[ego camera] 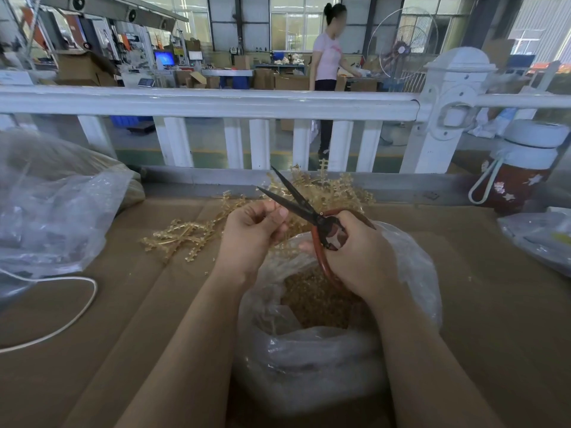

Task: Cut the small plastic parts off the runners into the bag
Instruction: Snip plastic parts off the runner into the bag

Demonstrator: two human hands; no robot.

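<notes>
My right hand (pixel 358 254) grips the red handles of a pair of scissors (pixel 296 199), whose dark blades stand apart and point up and left. My left hand (pixel 253 233) has its fingers curled round a pale amber runner, mostly hidden by the hand, just left of the blades. Both hands hover over a clear plastic bag (pixel 309 350) with a heap of small amber parts (pixel 315 304) inside. More amber runners lie on the cardboard in a heap behind the hands (pixel 333 189) and as a loose piece to the left (pixel 179 236).
A large clear bag (pixel 52 211) sits at the left with a white cord (pixel 77 313) looping in front of it. A red and white bottle (pixel 519 171) stands at the right by another plastic bag (pixel 537 236). A white railing (pixel 216 103) runs behind the table; a person stands beyond it.
</notes>
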